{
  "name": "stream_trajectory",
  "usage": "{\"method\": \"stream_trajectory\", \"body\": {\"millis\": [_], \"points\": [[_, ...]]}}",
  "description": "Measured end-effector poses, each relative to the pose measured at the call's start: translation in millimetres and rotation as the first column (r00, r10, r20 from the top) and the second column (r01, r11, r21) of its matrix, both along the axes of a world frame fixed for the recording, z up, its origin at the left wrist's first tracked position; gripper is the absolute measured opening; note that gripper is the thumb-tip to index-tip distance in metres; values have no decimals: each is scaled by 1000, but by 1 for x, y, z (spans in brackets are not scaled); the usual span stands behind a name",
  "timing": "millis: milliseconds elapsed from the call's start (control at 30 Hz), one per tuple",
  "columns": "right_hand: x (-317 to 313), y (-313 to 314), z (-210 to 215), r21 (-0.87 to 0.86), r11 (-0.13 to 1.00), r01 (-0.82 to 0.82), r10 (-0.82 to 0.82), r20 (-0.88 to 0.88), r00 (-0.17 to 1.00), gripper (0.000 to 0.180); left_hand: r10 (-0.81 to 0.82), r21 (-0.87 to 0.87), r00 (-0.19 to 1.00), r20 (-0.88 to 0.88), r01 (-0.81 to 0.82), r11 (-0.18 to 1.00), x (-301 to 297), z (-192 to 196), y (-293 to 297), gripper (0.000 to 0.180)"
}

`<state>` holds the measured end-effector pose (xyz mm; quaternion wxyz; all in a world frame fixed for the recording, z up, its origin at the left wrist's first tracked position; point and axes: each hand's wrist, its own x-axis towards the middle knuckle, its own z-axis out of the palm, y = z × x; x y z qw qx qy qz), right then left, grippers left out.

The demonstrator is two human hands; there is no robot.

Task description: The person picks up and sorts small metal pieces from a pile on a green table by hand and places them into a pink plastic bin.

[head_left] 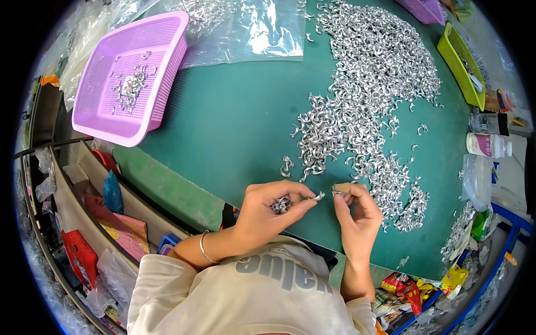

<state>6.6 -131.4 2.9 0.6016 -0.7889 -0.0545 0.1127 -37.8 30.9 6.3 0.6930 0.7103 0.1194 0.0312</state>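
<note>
A small curved silver metal piece point(318, 196) is pinched at the fingertips of the left hand point(268, 209), whose palm also cups a cluster of the same pieces. Just beside it, the right hand point(356, 215) pinches another small metal piece against a taped fingertip. Both hands hover over the near edge of the green worktop point(234, 123). A broad heap of silver pieces point(368, 84) spreads toward the far edge. A pink plastic basket point(131, 75) sits at the far left corner.
</note>
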Motion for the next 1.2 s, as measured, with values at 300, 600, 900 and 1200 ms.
{"method": "stream_trajectory", "body": {"millis": [300,600,900,1200], "points": [[-9,1,29,451,882,137,39,-359,933,18,-18,-89,998,62,24,996,0,10,-8,12],[-14,0,26,568,807,160,65,-355,933,16,-33,-187,997,75,46,981,-3,13,-11,11],[-15,2,30,614,766,189,95,-399,912,14,-28,-207,990,139,56,977,-4,13,-11,11],[-16,2,35,632,757,165,125,-388,913,14,-44,-145,979,199,74,987,-6,18,-11,14]]}}
